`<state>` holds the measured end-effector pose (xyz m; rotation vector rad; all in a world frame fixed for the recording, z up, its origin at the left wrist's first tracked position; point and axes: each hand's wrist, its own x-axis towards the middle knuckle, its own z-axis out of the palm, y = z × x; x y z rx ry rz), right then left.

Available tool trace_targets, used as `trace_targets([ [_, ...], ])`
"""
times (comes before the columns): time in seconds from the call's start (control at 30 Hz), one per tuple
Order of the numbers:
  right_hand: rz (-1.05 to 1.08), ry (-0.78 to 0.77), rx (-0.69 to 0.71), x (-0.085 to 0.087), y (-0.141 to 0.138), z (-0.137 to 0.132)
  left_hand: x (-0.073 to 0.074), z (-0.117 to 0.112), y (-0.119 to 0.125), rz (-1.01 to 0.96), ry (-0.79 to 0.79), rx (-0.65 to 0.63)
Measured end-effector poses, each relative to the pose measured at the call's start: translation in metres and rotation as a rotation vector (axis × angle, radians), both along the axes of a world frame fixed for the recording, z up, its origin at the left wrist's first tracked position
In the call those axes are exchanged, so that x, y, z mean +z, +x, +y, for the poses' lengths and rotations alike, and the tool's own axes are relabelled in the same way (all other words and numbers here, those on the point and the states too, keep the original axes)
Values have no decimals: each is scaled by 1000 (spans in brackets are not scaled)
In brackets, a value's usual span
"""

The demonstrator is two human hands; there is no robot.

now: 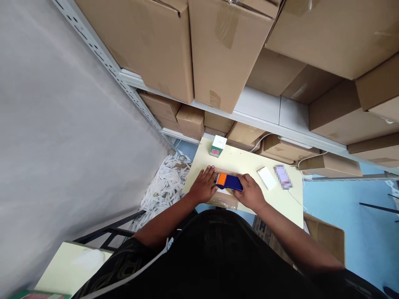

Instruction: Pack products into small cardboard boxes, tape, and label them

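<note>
My right hand (251, 193) is closed around a dark blue and orange tape dispenser (232, 182). The dispenser lies sideways over a small cardboard box (222, 200) at the near edge of the pale yellow table (199, 160). Part of a yellowish round piece shows below the dispenser, probably its tape roll. My left hand (204, 185) rests flat on the box's left part, fingers stretched out close to the orange end. My hands and the dispenser hide much of the box top.
A green and white carton (217, 146) stands at the table's back left. To the right lie a white box (266, 178) and a phone (283, 177) with a cable. Shelves of cardboard boxes (227, 50) overhang the back. Paper strips (163, 182) pile up left; an open carton (326, 238) stands right.
</note>
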<state>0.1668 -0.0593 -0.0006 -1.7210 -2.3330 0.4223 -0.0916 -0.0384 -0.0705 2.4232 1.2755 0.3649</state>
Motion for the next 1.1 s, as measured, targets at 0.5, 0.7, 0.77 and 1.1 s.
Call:
trace_targets([
  [0.5,-156,-41,173,26,65,-11,-1,3,3,162,60,-14],
  [0.7,-189,-5,187,30,143,-31,-4,6,-3,158,67,-37],
  [0.77,-204,-9,179,25,170,-41,-5,7,-4,152,66,-57],
  [1.1,-187,-136,79,-39,211,-57,-7,8,-1,78,20,-57],
])
